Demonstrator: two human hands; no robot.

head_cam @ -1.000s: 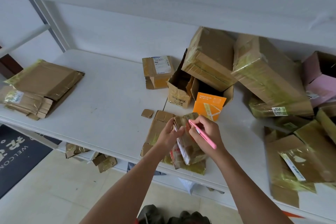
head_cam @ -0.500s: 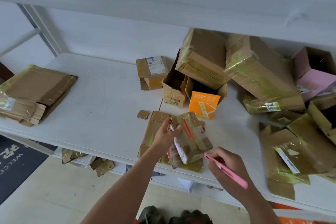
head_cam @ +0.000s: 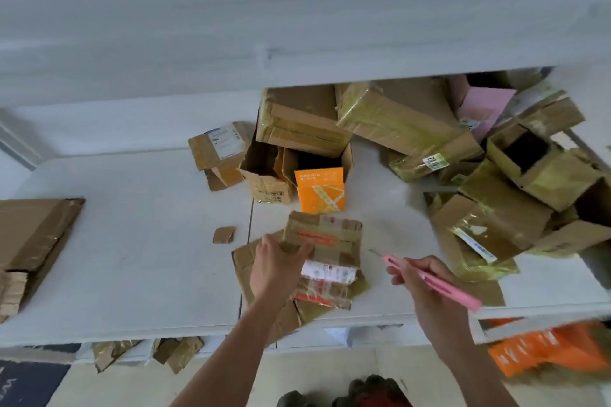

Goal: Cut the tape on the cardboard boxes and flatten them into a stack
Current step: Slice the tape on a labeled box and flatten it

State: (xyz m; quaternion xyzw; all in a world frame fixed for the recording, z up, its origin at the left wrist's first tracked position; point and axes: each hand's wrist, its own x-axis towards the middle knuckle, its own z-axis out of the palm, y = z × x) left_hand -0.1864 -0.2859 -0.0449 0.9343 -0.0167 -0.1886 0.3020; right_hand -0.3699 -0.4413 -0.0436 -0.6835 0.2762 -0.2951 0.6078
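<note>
A stack of flattened brown cardboard boxes (head_cam: 31,241) already lies at the left end of the white counter (head_cam: 139,261), so part of the job looks done. Much is left: a heap of taped brown cardboard boxes (head_cam: 406,122) crowds the back right, some still sealed, some standing open, with an orange printed carton (head_cam: 320,189) in front of them and a small labelled brown box (head_cam: 220,147) to their left.

The box in hand is a small, crumpled brown box wrapped in clear and red-striped tape (head_cam: 325,249), resting on a flattened brown sheet (head_cam: 246,269) near the counter's front edge. The left hand (head_cam: 276,266) grips its left side, fingers curled round the edge. The right hand (head_cam: 421,284) holds a slim pink utility knife (head_cam: 433,281), fingers clamped on the handle, blade pointing at the box but clear of it.

Compared with half a second earlier, the box has tipped from upright to lying nearly flat, and the knife hand has swung back toward it, blade forward. A second earlier that hand was right against the box. I judge that another cut is coming.
</note>
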